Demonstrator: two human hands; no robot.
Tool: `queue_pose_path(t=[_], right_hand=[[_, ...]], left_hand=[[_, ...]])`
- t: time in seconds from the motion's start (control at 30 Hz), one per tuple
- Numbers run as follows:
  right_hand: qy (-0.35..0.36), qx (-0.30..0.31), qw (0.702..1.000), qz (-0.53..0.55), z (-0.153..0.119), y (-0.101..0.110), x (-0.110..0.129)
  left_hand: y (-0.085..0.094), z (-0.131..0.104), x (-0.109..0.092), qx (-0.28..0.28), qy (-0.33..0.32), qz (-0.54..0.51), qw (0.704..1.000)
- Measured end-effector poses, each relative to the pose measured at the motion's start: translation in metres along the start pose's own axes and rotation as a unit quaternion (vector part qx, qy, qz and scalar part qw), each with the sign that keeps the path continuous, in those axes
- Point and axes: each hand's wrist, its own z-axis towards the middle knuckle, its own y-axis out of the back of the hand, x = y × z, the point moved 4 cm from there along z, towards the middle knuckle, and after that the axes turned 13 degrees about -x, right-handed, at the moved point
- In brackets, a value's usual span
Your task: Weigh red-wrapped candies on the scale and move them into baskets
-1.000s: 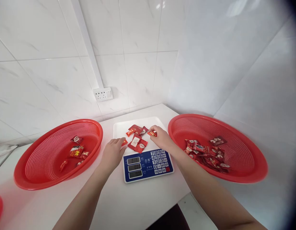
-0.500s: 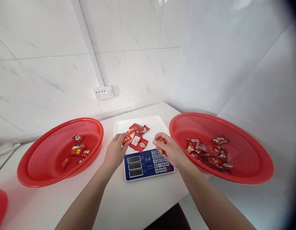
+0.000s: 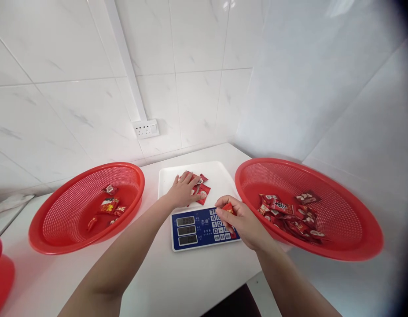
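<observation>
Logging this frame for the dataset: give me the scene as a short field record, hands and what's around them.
left hand: flat on the red packets on the scale tray
right hand: pinching one red packet over the scale keypad
left basket: red, a few packets
right basket: red, many packets
surface: white counter
wall: socket

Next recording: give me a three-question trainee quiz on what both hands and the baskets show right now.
1. True or false: the left hand rests on the red packets on the white scale tray.
2. What does the right hand pinch?
3. Which round red mesh basket holds more packets: A, left basket; B, right basket?

Key: 1 true. 2 a small red packet, over the blue keypad panel. 3 B.
</observation>
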Motion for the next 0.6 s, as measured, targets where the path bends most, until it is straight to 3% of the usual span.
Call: queue_pose_path(t=[0.17,0.3,0.47,0.6], right_hand=[[-0.004,-0.007,1.000,-0.019,-0.004,0.008,-0.007],[0.059,-0.074,0.989,-0.115,-0.013,0.038,0.003],[0.148,-0.248,0.906,-0.309,-0.022,0.097,0.020],[0.192,-0.280,0.824,-0.455,-0.017,0.122,0.010]], left_hand=[[-0.004,0.021,-0.008,-0.037,-0.020,-0.001,0.999],[0.017,0.013,-0.008,-0.086,-0.004,-0.016,0.996],[0.062,-0.038,0.003,-0.138,0.043,-0.025,0.989],[0.103,-0.096,0.037,-0.192,0.109,0.056,0.974]])
